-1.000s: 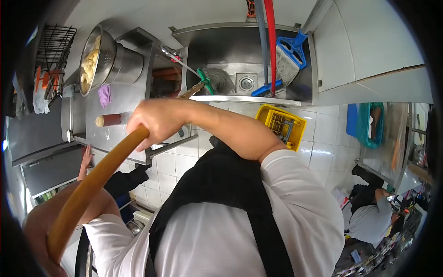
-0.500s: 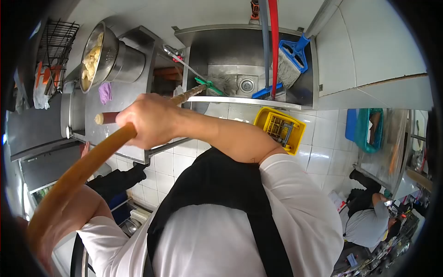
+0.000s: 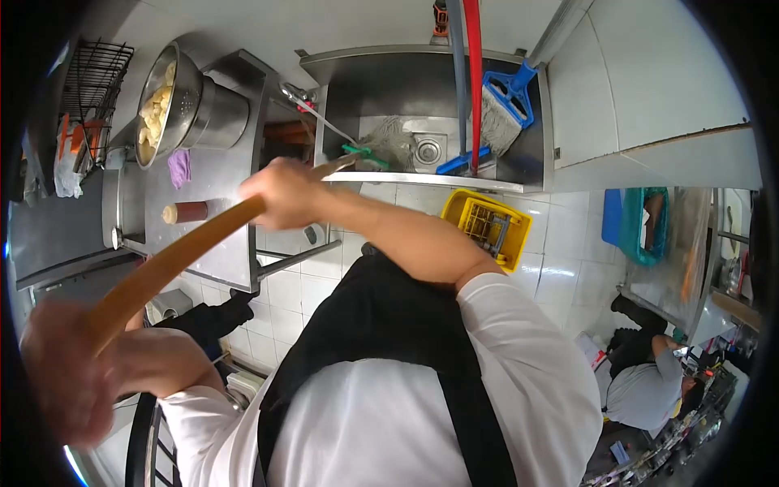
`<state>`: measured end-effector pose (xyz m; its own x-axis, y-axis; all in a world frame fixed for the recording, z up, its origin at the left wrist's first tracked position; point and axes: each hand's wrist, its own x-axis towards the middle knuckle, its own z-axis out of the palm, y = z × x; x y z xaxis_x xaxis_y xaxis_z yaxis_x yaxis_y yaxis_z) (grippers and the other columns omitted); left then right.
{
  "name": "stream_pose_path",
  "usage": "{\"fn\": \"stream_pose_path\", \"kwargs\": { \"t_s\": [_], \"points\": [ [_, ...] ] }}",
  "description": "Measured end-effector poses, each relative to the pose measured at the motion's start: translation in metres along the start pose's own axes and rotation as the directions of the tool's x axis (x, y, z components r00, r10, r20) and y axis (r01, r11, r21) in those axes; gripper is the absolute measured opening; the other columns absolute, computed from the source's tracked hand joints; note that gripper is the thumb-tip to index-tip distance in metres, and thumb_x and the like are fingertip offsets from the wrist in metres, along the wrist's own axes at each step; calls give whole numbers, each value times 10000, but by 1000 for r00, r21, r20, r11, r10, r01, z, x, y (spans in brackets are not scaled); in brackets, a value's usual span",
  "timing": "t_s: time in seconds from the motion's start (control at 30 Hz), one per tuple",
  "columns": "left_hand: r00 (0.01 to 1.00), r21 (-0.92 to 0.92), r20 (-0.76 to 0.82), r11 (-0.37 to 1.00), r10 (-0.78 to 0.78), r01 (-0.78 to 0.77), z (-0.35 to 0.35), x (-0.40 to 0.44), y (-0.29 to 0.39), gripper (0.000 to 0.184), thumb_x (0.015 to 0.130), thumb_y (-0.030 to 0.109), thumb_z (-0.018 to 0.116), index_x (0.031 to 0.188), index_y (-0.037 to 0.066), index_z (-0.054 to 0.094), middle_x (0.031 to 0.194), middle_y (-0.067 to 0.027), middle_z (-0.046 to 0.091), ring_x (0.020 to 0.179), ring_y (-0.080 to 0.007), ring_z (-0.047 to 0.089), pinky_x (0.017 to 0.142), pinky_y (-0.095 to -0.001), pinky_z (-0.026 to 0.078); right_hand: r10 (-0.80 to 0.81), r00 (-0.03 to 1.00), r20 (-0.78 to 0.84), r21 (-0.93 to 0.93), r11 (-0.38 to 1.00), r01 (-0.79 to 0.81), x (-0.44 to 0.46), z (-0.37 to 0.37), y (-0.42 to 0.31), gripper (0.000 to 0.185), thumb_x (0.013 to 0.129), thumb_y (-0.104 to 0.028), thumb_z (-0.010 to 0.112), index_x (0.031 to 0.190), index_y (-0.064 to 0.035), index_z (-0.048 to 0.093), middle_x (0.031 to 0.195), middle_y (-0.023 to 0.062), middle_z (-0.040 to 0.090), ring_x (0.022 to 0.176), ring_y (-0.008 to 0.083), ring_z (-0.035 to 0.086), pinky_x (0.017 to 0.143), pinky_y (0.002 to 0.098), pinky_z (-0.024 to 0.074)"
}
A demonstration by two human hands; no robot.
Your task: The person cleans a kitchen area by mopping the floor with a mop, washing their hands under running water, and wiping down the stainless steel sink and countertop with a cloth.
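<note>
A mop's wooden handle (image 3: 174,256) runs from the lower left up to the sink. My right hand (image 3: 280,195) is closed around its middle. At the handle's near end is my left hand (image 3: 69,365), blurred but wrapped about the wood. The mop's green clamp (image 3: 369,156) and grey strings (image 3: 393,136) lie in the left part of the steel sink (image 3: 389,89), beside the drain. My right forearm crosses in front of my black apron (image 3: 381,316).
Blue-headed mops (image 3: 510,93) stand in the sink's right side. Below is a yellow wringer bucket (image 3: 527,235). On the left steel table (image 3: 211,174) are a sauce bottle (image 3: 188,213), purple cloth (image 3: 179,168) and colander (image 3: 182,97). A person (image 3: 649,385) is at lower right; another's dark leg (image 3: 211,316) shows left.
My right hand has moved slightly right and up along with the handle, uncovering the sauce bottle. My left hand has risen in view, and the mop's clamp sits a little lower in the sink.
</note>
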<state>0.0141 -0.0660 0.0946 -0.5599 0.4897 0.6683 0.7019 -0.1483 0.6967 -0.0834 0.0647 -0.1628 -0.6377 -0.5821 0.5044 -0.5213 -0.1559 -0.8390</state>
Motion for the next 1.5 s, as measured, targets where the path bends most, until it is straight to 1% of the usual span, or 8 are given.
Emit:
{"fn": "stream_pose_path", "kwargs": {
  "t_s": [0.63,0.97,1.2,1.27,1.3,1.37,1.4,1.5],
  "points": [
    [994,-162,42,982,103,-95,7,19,18,142,874,176,635,815,80,549,569,24,457,426,-115,386,434,-304,312,-61,998,13,-51,997,61,3,7,-28,98,732,-138,681,688,-102,601,636,125,608,630,367,621,575,439,478],
    [916,126,-359,963,-178,237,59,-38,-74,188,853,206,657,768,85,541,584,15,471,439,-152,404,439,-315,322,49,996,-74,-84,995,-55,-40,15,100,150,772,-150,705,695,-78,598,687,131,637,669,354,637,594,416,486],
    [831,-571,402,815,385,-102,26,31,5,133,903,158,692,806,82,743,595,43,543,491,-103,576,508,-164,446,-56,971,233,-18,998,62,-14,4,-17,101,716,-123,693,691,-95,599,661,117,622,644,347,619,566,430,455],
    [689,302,690,953,-223,6,23,24,-9,118,872,145,682,776,83,654,598,9,548,490,-174,553,502,-248,434,-70,997,-33,68,995,72,-29,11,22,171,755,-167,720,677,-86,591,640,117,613,632,352,611,556,419,446],
    [592,697,589,716,-550,-28,23,15,-18,130,857,138,676,760,84,609,600,-8,550,489,-209,541,499,-290,429,-44,975,-216,78,995,62,-39,21,62,191,764,-179,726,672,-85,587,633,118,608,627,354,608,552,417,443],
    [864,599,266,776,-427,199,42,-18,-60,171,851,127,654,733,76,542,588,-7,522,471,-228,510,483,-332,417,58,930,-364,46,998,-44,-42,23,96,221,778,-198,733,665,-85,581,626,122,601,623,359,605,551,415,441],
    [982,2,-141,992,-124,126,61,-33,-87,191,860,123,637,721,67,520,574,10,491,453,-211,489,470,-332,411,127,932,-339,-7,991,-137,-41,20,103,230,782,-206,735,662,-87,579,627,124,599,623,361,605,553,415,444],
    [959,206,-247,959,-140,193,39,-40,-46,251,922,240,518,701,135,462,536,16,447,421,-145,378,439,-312,304,75,976,-204,-102,990,-98,-29,18,76,242,789,-221,734,662,-88,576,637,131,595,628,368,602,562,418,453]
  ]
}}
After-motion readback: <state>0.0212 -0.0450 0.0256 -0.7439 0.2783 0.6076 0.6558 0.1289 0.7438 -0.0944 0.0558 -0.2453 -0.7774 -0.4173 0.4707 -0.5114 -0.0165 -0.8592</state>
